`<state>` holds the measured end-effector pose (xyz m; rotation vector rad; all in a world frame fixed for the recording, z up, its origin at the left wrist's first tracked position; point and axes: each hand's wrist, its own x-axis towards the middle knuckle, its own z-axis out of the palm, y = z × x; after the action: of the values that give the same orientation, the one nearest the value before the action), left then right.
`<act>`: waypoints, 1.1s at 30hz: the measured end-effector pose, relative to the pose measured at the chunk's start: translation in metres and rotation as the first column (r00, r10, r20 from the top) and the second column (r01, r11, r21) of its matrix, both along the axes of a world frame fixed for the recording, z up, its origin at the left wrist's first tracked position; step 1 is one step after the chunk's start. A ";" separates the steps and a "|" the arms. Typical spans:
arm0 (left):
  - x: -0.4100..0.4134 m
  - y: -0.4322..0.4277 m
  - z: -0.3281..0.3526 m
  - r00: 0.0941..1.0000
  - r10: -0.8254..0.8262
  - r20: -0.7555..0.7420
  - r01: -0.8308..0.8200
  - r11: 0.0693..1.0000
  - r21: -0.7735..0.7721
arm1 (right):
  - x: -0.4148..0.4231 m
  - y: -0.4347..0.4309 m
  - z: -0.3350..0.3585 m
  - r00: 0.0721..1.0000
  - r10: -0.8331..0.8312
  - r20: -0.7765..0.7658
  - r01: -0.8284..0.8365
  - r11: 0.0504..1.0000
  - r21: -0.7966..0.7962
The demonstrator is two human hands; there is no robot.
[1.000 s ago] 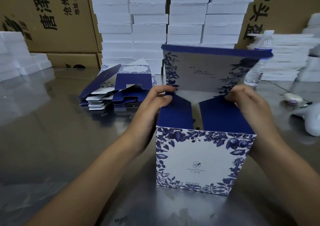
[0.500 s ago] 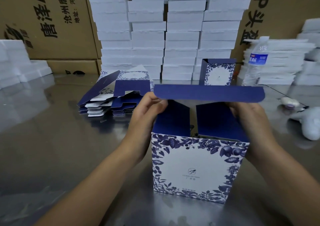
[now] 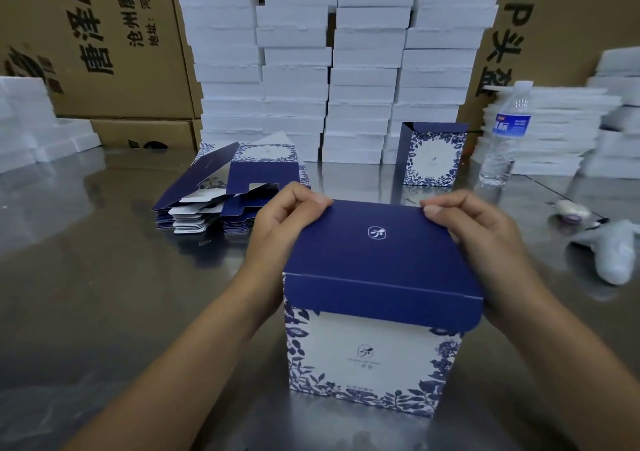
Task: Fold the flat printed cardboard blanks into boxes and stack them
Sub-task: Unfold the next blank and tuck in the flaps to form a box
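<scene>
Box (image 3: 374,357) stands upright, front facing the camera — left hand (image 3: 282,232) and right hand (image 3: 485,243) pinch far corners of its lid (image 3: 375,243).

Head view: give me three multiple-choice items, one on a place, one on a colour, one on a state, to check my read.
1. The lid of the near box is: A red; B dark blue; C green.
2. The water bottle stands: A right of the finished box; B on the near box; C lying on its side.
3. The lid's flap is: A upright; B tucked inside; C hanging outside the front wall.
B: the top panel is navy. A: it stands right of that box. C: it overlaps the printed front.
</scene>
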<state>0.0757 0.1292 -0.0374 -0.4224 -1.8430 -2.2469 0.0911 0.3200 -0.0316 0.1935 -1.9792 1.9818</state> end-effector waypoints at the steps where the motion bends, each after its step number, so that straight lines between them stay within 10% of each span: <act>1: -0.001 -0.002 0.001 1.000 -0.014 0.011 0.014 1.000 -0.021 | 0.001 0.000 0.002 1.000 0.012 0.007 -0.012 1.000 0.001; 6: -0.002 -0.009 0.015 0.991 -0.106 0.086 0.110 0.993 -0.038 | 0.001 -0.002 0.007 0.998 0.055 0.035 -0.056 0.998 0.033; 18: -0.025 0.010 0.054 0.966 -0.083 0.246 0.223 0.749 -0.623 | -0.001 0.000 0.012 0.999 0.038 0.022 -0.040 0.993 0.112; 33: -0.027 0.021 0.046 0.973 -0.072 0.218 0.188 0.796 -0.575 | -0.019 -0.003 0.039 0.958 0.052 0.283 -0.164 0.908 0.387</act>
<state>0.0483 0.1506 0.0090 -0.4540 -2.6958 -1.7743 0.0725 0.3170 0.0070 0.1414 -2.6006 1.7042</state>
